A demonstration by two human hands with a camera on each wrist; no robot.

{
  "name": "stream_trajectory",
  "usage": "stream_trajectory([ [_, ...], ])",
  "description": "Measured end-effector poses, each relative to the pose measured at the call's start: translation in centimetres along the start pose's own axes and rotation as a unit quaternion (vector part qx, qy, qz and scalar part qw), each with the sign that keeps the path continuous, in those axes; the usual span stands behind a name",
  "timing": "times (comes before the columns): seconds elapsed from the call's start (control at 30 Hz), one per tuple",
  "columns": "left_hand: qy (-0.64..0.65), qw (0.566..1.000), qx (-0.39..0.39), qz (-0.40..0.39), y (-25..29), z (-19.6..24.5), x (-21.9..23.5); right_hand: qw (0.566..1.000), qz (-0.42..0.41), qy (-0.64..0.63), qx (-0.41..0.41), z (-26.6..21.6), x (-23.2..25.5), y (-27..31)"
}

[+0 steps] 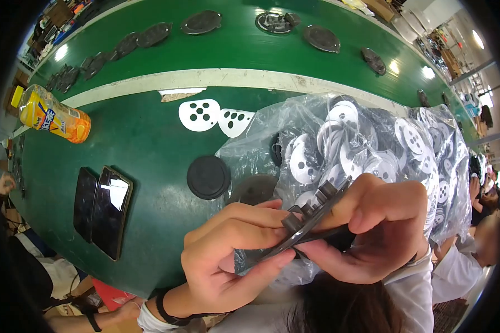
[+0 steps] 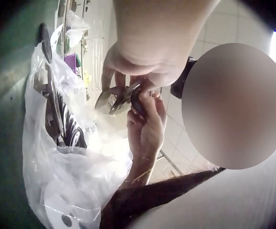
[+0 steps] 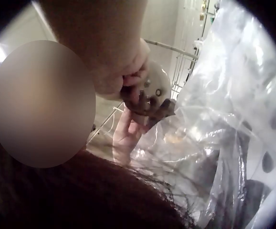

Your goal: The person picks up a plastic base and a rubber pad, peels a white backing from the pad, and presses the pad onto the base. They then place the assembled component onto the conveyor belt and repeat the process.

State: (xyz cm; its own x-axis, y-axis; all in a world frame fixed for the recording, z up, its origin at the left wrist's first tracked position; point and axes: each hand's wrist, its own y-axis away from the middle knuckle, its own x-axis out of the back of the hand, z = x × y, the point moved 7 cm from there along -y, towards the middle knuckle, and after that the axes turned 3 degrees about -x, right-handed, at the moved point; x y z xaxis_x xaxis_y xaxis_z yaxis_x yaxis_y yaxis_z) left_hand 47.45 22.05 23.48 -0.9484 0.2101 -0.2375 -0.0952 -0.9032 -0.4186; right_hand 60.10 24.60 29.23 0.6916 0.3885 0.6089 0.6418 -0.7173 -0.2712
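Both hands hold a round dark part (image 1: 311, 219) with several short posts on its upper side, tilted above the table's near edge. The left hand (image 1: 228, 255) pinches its lower left rim between thumb and fingers. At the upper right, the right hand (image 1: 380, 230) grips the part with curled fingers, and a second dark piece lies against its underside, partly hidden. In the left wrist view the part (image 2: 111, 101) hangs between the two hands; in the right wrist view its round face (image 3: 154, 86) shows small posts.
A clear plastic bag (image 1: 366, 144) of white perforated discs fills the right side. Two white discs (image 1: 199, 115) and a black round piece (image 1: 208, 177) lie left of it. Farther left are two phones (image 1: 111, 213) and a bottle (image 1: 55, 116). Dark parts (image 1: 201, 23) sit on the green belt (image 1: 239, 47) behind.
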Motion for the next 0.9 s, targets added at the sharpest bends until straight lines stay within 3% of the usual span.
stream_trajectory([
  [0.07, -0.082, 0.996, 0.022, 0.001, 0.0, 0.6, 0.0, 0.998, 0.052, -0.019, 0.026, 0.2, 0.1, 0.2],
  [0.2, -0.048, 0.997, 0.05, 0.034, 0.4, 0.1, 0.2, 0.996, 0.083, -0.029, 0.033, 0.5, 0.0, 0.5],
  [0.27, -0.002, 0.998, 0.012, 0.066, 0.5, -0.2, 0.4, 0.993, 0.105, -0.044, 0.029, 0.9, 0.1, 0.6],
  [0.4, -0.023, 0.997, 0.008, 0.073, 0.8, 0.1, 0.9, 0.994, 0.086, -0.053, 0.05, 1.1, -0.4, 0.7],
  [0.47, -0.06, 0.997, -0.01, 0.05, 0.5, 0.7, 0.6, 0.967, 0.199, -0.139, 0.078, 1.6, 0.2, 1.1],
  [0.6, 0.012, 0.998, -0.039, 0.053, 0.2, 0.3, 0.9, 0.971, 0.16, -0.118, 0.131, 0.8, 1.1, 0.2],
  [0.7, -0.019, 0.997, -0.079, -0.009, -0.1, 0.9, 0.3, 0.951, 0.184, -0.017, 0.247, -1.1, 1.7, 1.2],
  [0.73, -0.018, 0.996, -0.082, -0.01, -0.2, 0.9, 0.3, 0.951, 0.184, -0.016, 0.249, -1.3, 2.1, 1.4],
  [0.8, -0.008, 0.997, -0.066, -0.034, -0.3, 0.6, -0.2, 0.959, 0.11, 0.066, 0.254, -2.4, 1.5, 1.6],
  [0.87, -0.016, 0.996, -0.075, -0.039, -0.1, 0.8, -0.6, 0.957, 0.129, 0.092, 0.243, -3.2, 1.7, 1.7],
  [0.9, 0.008, 0.999, -0.043, -0.006, -0.1, 1.1, -0.7, 0.96, 0.111, 0.114, 0.229, -3.4, 1.6, 1.7],
])
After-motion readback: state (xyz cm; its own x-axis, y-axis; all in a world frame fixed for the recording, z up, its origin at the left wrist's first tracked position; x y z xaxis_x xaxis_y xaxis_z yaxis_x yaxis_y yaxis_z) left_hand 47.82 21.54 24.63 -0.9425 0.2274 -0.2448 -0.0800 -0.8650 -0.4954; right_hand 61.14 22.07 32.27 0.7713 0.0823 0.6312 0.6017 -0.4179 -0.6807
